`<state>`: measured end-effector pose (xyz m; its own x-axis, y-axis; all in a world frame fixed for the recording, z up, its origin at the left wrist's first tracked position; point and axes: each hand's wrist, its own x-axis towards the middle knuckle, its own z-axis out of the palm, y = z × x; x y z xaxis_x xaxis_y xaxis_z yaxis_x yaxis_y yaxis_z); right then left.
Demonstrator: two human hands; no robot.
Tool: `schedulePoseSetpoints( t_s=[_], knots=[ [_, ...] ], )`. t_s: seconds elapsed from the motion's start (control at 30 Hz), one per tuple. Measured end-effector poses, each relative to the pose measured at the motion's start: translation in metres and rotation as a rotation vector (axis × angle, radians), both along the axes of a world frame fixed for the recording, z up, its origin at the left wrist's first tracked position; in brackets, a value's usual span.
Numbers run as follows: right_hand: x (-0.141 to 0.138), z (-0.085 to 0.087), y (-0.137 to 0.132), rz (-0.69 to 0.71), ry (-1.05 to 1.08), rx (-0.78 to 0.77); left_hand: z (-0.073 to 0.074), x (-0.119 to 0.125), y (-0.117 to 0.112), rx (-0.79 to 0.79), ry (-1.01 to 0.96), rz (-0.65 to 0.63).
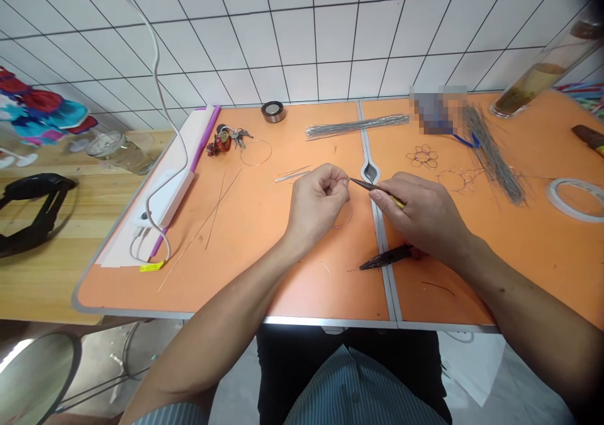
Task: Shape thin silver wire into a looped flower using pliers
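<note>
My left hand [318,202] is closed in a pinch at the middle of the orange table. A bit of thin wire [349,180] shows at its fingertips, mostly hidden. My right hand [419,208] grips a slim pointed tool [362,184] with a dark tip and a yellow handle, like narrow pliers; the fingers cover much of it. Its tip meets the left fingertips. Below the right hand lies a pair of dark needle-nose pliers [385,258]. A faint wire curve [348,217] appears beneath the left hand.
Straight wires [356,125] lie in a bundle at the back, with another bundle [495,154] farther right. Flower-shaped wire pieces [423,156] rest nearby. Also around are a tape roll [273,112], keys [238,136], a power strip [165,202], a white ring [576,200] and a glass bottle [531,85].
</note>
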<state>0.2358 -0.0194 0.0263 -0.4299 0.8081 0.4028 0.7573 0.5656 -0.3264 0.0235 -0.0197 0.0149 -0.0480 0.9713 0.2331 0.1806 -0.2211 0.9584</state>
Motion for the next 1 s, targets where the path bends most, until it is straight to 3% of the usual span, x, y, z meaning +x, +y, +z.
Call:
schedulePoseSetpoints(
  t_s=[0.43,1.0],
  knots=[
    [0.002,-0.0041,0.0005,0.006,-0.002,0.073,-0.0056,-0.0003,-0.0025,0.073,0.078,0.036],
    [0.0,-0.0016,-0.0008,-0.008,0.002,-0.047,-0.0037,0.0011,-0.0038,0.028,0.052,0.04]
  ],
)
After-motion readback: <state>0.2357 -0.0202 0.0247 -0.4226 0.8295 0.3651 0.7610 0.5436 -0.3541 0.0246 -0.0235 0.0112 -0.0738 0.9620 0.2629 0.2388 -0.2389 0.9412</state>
